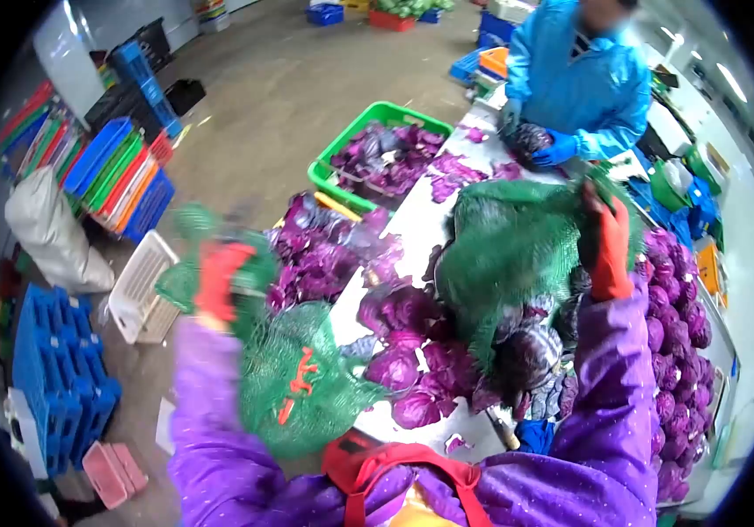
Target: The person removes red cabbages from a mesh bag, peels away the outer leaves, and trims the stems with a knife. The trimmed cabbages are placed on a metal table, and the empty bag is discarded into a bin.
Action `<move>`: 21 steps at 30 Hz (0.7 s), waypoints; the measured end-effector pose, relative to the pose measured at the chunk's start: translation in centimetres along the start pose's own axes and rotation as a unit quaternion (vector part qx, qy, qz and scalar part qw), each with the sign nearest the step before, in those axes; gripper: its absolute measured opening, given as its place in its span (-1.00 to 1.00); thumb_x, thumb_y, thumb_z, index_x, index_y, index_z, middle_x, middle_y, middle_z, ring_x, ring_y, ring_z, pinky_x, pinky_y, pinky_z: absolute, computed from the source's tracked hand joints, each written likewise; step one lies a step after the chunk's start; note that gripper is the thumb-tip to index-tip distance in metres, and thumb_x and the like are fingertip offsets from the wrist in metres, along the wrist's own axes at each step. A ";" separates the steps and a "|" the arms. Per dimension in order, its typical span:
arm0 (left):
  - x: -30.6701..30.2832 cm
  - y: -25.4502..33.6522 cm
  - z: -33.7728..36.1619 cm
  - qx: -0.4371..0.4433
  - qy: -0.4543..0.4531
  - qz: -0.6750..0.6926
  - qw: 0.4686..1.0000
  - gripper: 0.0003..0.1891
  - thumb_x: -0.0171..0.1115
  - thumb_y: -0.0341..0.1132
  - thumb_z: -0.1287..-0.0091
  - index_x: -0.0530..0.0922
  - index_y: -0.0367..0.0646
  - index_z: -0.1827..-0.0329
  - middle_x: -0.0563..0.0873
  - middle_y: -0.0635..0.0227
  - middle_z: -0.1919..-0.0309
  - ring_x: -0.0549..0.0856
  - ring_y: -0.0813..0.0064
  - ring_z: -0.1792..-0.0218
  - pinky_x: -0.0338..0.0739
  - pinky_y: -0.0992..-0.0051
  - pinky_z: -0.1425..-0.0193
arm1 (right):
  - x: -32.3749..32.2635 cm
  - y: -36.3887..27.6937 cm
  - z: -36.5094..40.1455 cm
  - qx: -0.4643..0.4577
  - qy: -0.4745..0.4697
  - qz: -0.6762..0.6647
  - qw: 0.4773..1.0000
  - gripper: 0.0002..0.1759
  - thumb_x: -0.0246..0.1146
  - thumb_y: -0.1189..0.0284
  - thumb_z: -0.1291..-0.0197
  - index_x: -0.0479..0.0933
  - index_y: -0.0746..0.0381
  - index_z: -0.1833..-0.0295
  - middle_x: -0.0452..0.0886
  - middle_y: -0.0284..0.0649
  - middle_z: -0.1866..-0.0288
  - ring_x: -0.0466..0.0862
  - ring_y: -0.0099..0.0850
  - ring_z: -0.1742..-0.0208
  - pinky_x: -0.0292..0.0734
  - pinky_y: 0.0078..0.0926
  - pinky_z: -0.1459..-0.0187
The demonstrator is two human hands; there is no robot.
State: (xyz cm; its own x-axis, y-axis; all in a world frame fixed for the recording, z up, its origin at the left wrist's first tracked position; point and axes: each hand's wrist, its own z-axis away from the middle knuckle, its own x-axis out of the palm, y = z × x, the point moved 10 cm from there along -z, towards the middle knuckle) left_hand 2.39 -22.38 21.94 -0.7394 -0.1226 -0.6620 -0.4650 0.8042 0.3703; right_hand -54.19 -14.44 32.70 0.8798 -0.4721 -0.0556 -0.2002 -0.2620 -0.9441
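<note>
My left hand [224, 279], in a red and dark glove, is raised at the left and gripped on green mesh netting [289, 395] that hangs below it. My right hand [607, 241], gloved the same way, holds up the edge of a green mesh bag [509, 246]. That bag is spread over the table, and dark red cabbages [528, 353] lie at its lower side. Peeled purple cabbages [416, 408] and loose leaves [452, 174] rest on the white table [430, 220]. Motion blurs the left glove and parts of the netting.
A co-worker in a blue coat [579, 79] holds a cabbage [531, 139] across the table. Leaves fill a green crate [317, 171]. Many cabbages [676, 334] are piled at the right. Stacked crates [122, 180], a white basket [141, 285] and blue pallets [56, 378] stand left.
</note>
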 end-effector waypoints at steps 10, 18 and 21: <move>42.8 15.4 -10.7 -0.242 -0.099 0.441 0.858 -0.14 0.37 -0.40 -0.18 0.14 0.00 -0.56 0.71 0.11 0.05 0.66 0.47 0.08 0.55 0.45 -0.04 | -15.6 -14.0 15.3 -0.205 0.065 -0.063 0.974 -0.63 -0.10 0.13 -0.47 0.34 0.20 0.24 0.39 -0.20 0.34 0.43 -0.28 0.39 0.40 -0.25 0.30; 36.8 22.6 -15.4 -0.129 0.031 0.454 0.881 -0.77 0.18 -0.49 -0.26 0.58 -0.19 0.03 0.62 0.35 0.35 0.61 0.49 0.35 0.51 0.52 0.23 | -20.3 -17.0 18.3 -0.207 0.188 -0.068 0.958 -0.54 -0.20 0.19 -0.55 0.35 0.23 0.37 0.38 -0.19 0.39 0.32 -0.35 0.47 0.30 -0.41 0.33; 38.7 19.5 -13.8 -0.164 0.034 0.479 0.862 -0.69 0.30 -0.33 -0.29 0.54 -0.18 -0.07 0.61 0.25 0.08 0.65 0.48 0.16 0.56 0.51 0.16 | -19.0 -18.7 17.4 -0.211 0.173 -0.058 0.960 -0.53 -0.20 0.20 -0.55 0.38 0.26 0.35 0.38 -0.20 0.40 0.32 -0.36 0.46 0.30 -0.38 0.30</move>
State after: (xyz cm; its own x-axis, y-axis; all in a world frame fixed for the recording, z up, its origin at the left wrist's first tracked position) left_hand -42.03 -19.52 12.51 -0.8826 0.4624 0.0853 0.2696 0.3490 0.8975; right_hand -59.63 14.03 45.78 0.7259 -0.6509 0.2223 -0.3302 -0.6133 -0.7175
